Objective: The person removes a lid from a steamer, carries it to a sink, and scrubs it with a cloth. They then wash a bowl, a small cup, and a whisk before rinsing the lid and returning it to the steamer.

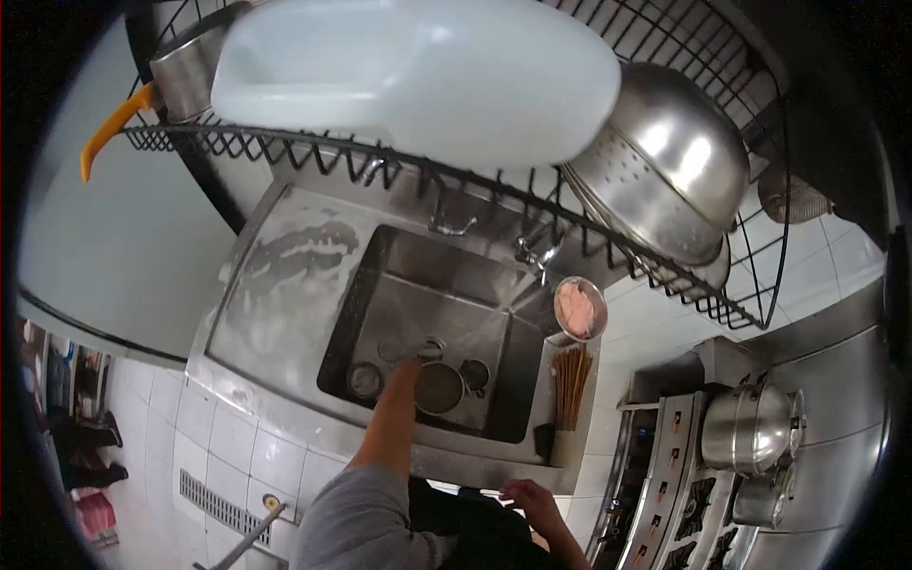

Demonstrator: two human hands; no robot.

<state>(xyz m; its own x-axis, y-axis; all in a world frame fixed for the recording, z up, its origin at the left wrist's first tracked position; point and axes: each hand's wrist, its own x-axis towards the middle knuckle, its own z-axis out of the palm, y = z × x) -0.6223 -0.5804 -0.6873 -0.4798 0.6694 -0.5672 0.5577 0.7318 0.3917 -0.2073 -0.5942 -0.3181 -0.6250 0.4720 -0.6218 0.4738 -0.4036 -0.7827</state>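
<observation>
My left hand (pixel 410 367) reaches down into the steel sink (pixel 437 252), its fingers hidden or too small to make out. Beside it lies a round pan or bowl (pixel 439 388). A small round cup (pixel 475 373) is on its right, and another round container (pixel 365 379) is to its left. Water sprays from the faucet (pixel 543 271) towards the sink's lower left. Low in the view, near the dark clothing, my right hand (pixel 532 502) hangs outside the sink with its fingers loosely apart and holds nothing.
A black wire rack (pixel 427 166) overhead holds a white plastic jug (pixel 418 81), metal bowls (pixel 679 152) and an orange-handled pot (pixel 185 76). Beside the sink are a bowl with pink contents (pixel 579 309) and wooden sticks (pixel 570 385). A stove with pots (pixel 750 427) is at right.
</observation>
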